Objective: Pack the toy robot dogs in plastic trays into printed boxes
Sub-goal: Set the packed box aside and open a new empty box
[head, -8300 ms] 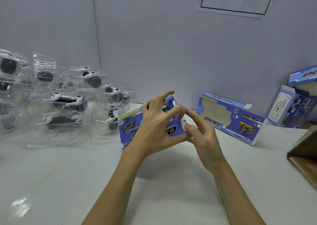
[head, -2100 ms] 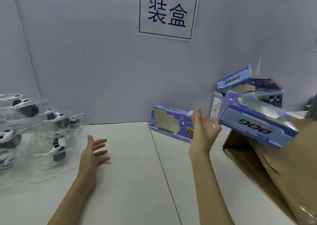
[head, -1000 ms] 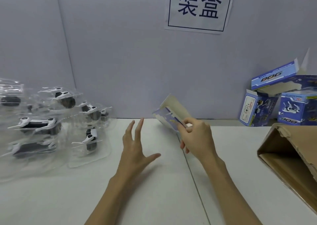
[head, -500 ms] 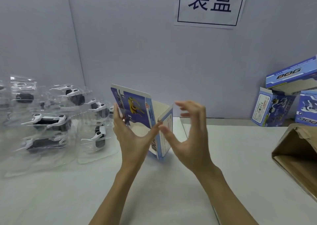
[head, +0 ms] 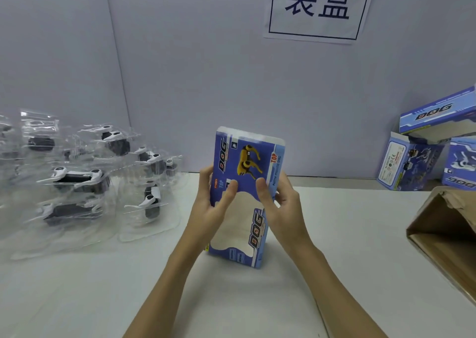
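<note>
a blue printed box (head: 244,193) stands on its short end in the middle of the white surface (head: 347,234). its front faces the camera. it shows a yellow dog picture near the top, the word "dog" in big letters, and a window cut with a pale inside.

the left hand (head: 211,203) holds the left side of the box. its thumb lies on the front and its fingers (head: 204,180) curl round the left edge. the right hand (head: 280,206) holds the right side the same way, with the thumb on the front and the fingers (head: 283,183) curled behind the right edge. so both sets of fingers are closed on the box. the bottom of the box touches the surface or is just above it; i cannot tell which.

to the left, well apart from the box, a pile of clear plastic trays (head: 85,183) lies on the surface. each tray has a black and white toy robot dog (head: 77,180) inside. the trays are stacked and lean on each other.

at the far right, more blue boxes (head: 425,157) are heaped by the wall. in front of them a brown cardboard carton (head: 448,237) lies tipped on its side with its open mouth facing left.

on the grey wall (head: 206,67) hangs a white paper sign (head: 316,5) with two dark blue characters in a frame.
</note>
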